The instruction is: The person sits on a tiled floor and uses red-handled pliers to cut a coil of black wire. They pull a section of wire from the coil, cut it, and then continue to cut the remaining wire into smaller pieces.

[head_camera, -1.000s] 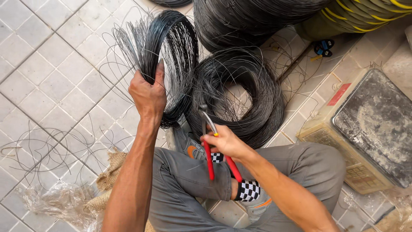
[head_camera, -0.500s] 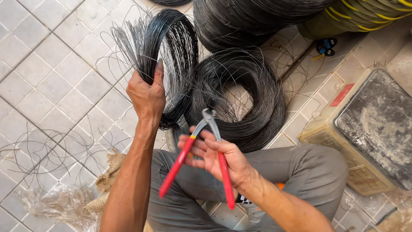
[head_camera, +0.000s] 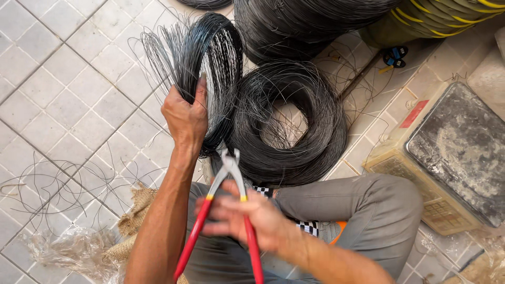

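Observation:
My left hand [head_camera: 185, 115] grips a bundle of thin black wire [head_camera: 210, 68], bent into a loop and held upright above the tiled floor, with cut ends fanning out at its upper left. My right hand [head_camera: 247, 218] holds red-handled pincers [head_camera: 223, 210] with the handles spread and the metal jaws pointing up toward the lower end of the bundle, just below my left wrist. A big coil of black wire [head_camera: 289, 126] lies flat on the floor right behind the bundle. My bent legs in grey trousers [head_camera: 357, 221] fill the lower middle.
More large wire coils [head_camera: 310, 21] are stacked at the top, next to a yellow-striped roll [head_camera: 447, 16]. A dusty weighing scale [head_camera: 457, 152] stands at the right. Loose wire scraps [head_camera: 63, 179], burlap [head_camera: 137, 210] and crumpled plastic [head_camera: 68, 247] lie at the left. Small blue pliers [head_camera: 393, 55] rest near the top.
My right hand has opened the pincers' handles and raised the jaws toward the bundle. The left hand keeps holding the bundle in place.

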